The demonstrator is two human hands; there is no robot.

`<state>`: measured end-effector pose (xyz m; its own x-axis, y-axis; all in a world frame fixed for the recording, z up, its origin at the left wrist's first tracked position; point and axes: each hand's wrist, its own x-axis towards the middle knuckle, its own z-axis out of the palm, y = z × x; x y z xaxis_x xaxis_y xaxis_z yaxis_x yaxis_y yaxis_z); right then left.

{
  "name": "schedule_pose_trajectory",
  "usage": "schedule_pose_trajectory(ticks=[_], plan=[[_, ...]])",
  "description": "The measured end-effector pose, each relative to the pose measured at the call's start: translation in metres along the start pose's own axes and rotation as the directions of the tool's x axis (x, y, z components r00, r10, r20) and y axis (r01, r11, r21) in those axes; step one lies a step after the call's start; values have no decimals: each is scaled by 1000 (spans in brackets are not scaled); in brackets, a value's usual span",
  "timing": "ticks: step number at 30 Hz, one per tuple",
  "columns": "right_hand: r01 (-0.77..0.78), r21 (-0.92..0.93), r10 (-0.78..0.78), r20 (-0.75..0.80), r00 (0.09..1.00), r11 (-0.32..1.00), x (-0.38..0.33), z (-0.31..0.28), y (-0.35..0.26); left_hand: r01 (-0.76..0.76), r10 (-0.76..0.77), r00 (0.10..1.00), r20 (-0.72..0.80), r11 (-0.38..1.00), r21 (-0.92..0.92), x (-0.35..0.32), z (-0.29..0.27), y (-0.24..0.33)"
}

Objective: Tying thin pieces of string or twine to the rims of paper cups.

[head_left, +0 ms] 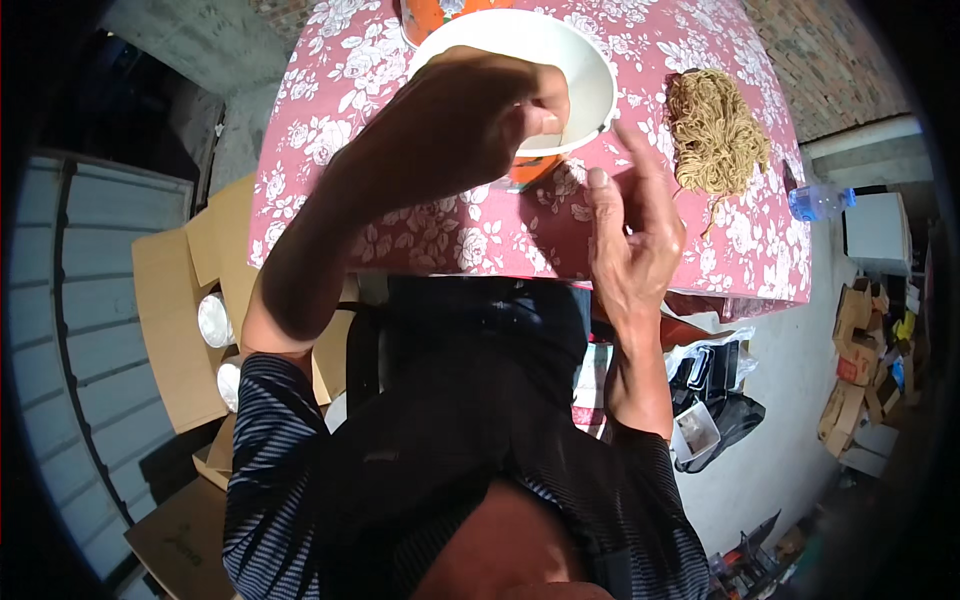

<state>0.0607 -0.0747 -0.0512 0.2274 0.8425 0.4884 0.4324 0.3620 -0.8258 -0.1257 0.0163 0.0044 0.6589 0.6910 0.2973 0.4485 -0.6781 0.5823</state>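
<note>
A bucket (590, 75), white inside and orange outside, stands near the middle of the table. Over its near rim reaches my left hand (505, 110), mostly in shadow, with thumb and fingers pinched together. Whatever sits in that pinch is too small to make out. Beside the bucket's right side is my right hand (640, 235), its thumb and forefinger stretched out and apart near the rim. A loose bundle of tan twine (717, 130) lies on the cloth to the right of that hand.
A pink tablecloth with white roses (420, 235) covers the table. Another orange container (425, 20) stands behind the bucket. A plastic bottle (820, 202) is beyond the table's right edge. Open cardboard boxes (175, 320) stand at left; more cartons (852, 365) are heaped at far right.
</note>
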Motion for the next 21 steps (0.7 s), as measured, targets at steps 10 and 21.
schedule_pose_trajectory(ticks=[10, 21], plan=[[-92, 65, 77, 200, 977, 994, -4, -4, 6, 38, -7, 998, 61, 857, -514, 3, 23, 16], [447, -39, -414, 315, 854, 894, 39, -60, -15, -103, 135, 986, 93, 951, -291, 15, 32, 9]])
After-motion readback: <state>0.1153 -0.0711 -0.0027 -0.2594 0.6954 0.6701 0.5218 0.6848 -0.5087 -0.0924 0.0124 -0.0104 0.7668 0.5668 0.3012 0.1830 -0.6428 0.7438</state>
